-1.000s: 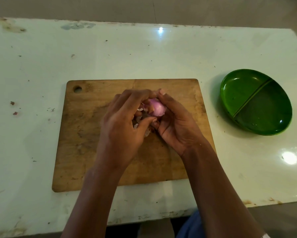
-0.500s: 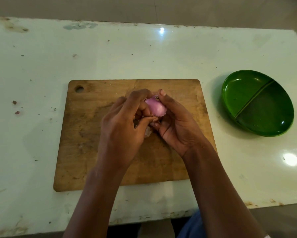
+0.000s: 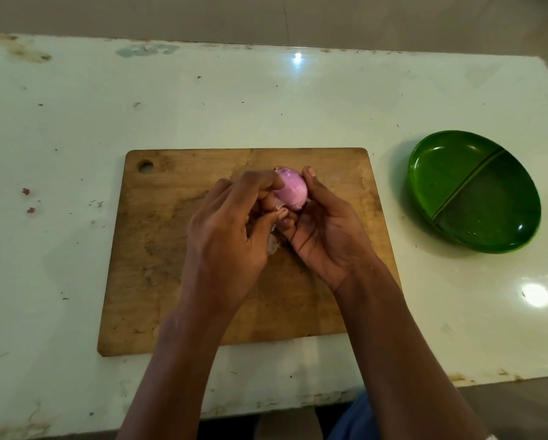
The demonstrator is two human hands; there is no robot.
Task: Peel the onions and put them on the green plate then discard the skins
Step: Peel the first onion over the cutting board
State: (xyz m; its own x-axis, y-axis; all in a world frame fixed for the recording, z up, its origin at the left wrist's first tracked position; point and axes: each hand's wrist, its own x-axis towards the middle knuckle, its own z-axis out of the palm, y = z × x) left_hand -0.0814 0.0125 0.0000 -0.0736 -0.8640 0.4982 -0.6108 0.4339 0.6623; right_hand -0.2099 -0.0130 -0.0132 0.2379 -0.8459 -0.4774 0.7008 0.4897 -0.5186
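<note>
A pink, mostly bare onion (image 3: pixel 293 190) is held over the middle of the wooden cutting board (image 3: pixel 158 255). My right hand (image 3: pixel 325 230) cradles it from the right, thumb tip on its top. My left hand (image 3: pixel 231 230) curls against its left side, thumb and fingers pinching at a pale flake of skin (image 3: pixel 278 203). More pale skin pieces (image 3: pixel 272 244) show under my hands on the board, mostly hidden. The green divided plate (image 3: pixel 475 192) sits on the table to the right, with nothing in it.
The board lies on a worn white table (image 3: pixel 76 122) with small specks and stains. The table's near edge runs below the board, and a wall rises behind the far edge. Blue clothing shows at the bottom.
The onion has turned in my hands, and more of its smooth pink surface now shows. My left fingers have shifted down its left side.
</note>
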